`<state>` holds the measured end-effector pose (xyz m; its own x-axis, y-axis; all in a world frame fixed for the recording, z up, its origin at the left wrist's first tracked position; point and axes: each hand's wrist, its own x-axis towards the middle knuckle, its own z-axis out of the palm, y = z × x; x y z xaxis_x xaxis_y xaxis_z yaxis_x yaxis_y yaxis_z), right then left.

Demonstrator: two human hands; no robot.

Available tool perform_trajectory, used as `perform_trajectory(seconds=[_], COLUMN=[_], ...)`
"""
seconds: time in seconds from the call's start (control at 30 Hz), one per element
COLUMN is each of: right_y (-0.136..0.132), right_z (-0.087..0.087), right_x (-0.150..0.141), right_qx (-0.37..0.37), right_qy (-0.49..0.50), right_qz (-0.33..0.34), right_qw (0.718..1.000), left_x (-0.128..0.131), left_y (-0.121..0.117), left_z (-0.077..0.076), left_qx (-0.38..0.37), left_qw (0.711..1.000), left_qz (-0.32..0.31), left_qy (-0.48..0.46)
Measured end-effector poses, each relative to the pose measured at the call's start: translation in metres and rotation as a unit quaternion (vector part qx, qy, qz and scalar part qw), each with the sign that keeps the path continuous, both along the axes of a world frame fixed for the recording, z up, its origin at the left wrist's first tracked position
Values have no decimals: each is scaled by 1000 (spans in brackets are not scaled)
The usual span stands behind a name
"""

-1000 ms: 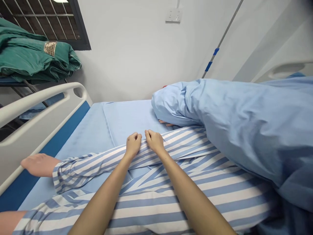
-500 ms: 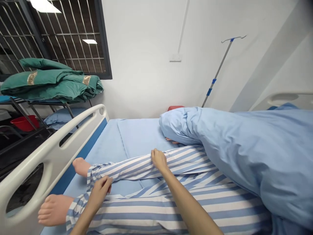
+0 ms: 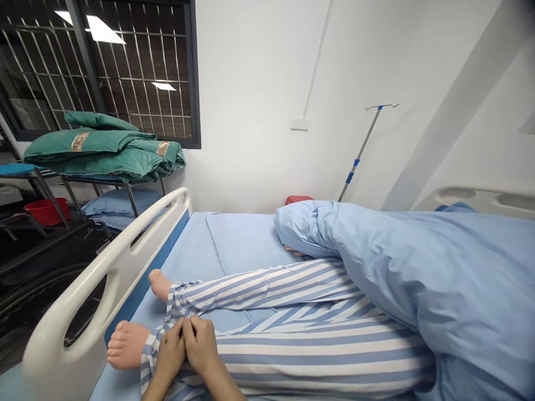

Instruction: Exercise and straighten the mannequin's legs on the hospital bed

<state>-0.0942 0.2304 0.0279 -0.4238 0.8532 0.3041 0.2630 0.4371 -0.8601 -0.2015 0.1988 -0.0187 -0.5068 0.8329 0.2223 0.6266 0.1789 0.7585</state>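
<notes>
On the bed lie the legs of what looks like a care manikin, in blue-and-white striped trousers [image 3: 317, 356]. Its bare near foot [image 3: 127, 345] and far foot [image 3: 160, 285] point toward the footboard. My left hand [image 3: 171, 348] and my right hand [image 3: 200, 342] are side by side on the near trouser leg, below the knee. Both have curled fingers and thumbs close together, pinching at the striped cloth. Their fingertips are partly hidden. A light blue quilt [image 3: 384, 267] covers the upper body, and a few fingers of the manikin's hand [image 3: 295, 252] peek out under its edge.
A cream footboard [image 3: 98, 278] bounds the bed [image 3: 246, 239] on the left. Beyond it are green folded bedding [image 3: 108, 150] on a rack, a red basin [image 3: 48, 211] and a dark wheelchair [image 3: 45, 273]. An IV pole [image 3: 361, 150] stands by the wall, near a red object [image 3: 298, 199].
My right hand has left the far trouser leg near the knee and come down beside my left hand on the near leg. The view has shifted slightly.
</notes>
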Motion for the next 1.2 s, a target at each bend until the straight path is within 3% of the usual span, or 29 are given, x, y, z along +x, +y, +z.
perform_trajectory(seconds=[0.13, 0.23, 0.33, 0.43, 0.57, 0.7, 0.8, 0.97, 1.1, 1.2], right_y=[8, 13, 11, 6, 2, 4, 7, 11, 16, 20], right_z=[-21, -15, -3, -2, -7, 3, 5, -5, -3, -5], right_x=[-6, -4, 5, 16, 24, 37, 54, 77, 100, 120], right_qx=[-49, -72, -69, -45, -36, -36, -23, -35, -23, -36], right_qy=[20, 61, 76, 52, 21, 52, 49, 37, 47, 50], right_qz=[-42, -51, -50, -45, -46, -39, -53, -74, -82, -104], right_qw=[998, 994, 993, 997, 998, 997, 997, 996, 995, 993], left_x=[11, 22, 28, 31, 39, 49, 60, 88, 99, 107], left_y=[12, 19, 18, 14, 13, 15, 17, 23, 26, 28], left_z=[25, 37, 33, 25, 24, 22, 24, 31, 29, 35], left_qx=[-18, -11, -22, -51, 11, 44, 32, 45, 8, 9], left_qw=[998, 996, 997, 998, 996, 995, 998, 991, 996, 994], left_qz=[44, 57, 43, 34, 40, 0, -22, -4, -20, -7], left_qy=[-45, -69, -57, -28, -82, -93, -49, -123, -89, -105])
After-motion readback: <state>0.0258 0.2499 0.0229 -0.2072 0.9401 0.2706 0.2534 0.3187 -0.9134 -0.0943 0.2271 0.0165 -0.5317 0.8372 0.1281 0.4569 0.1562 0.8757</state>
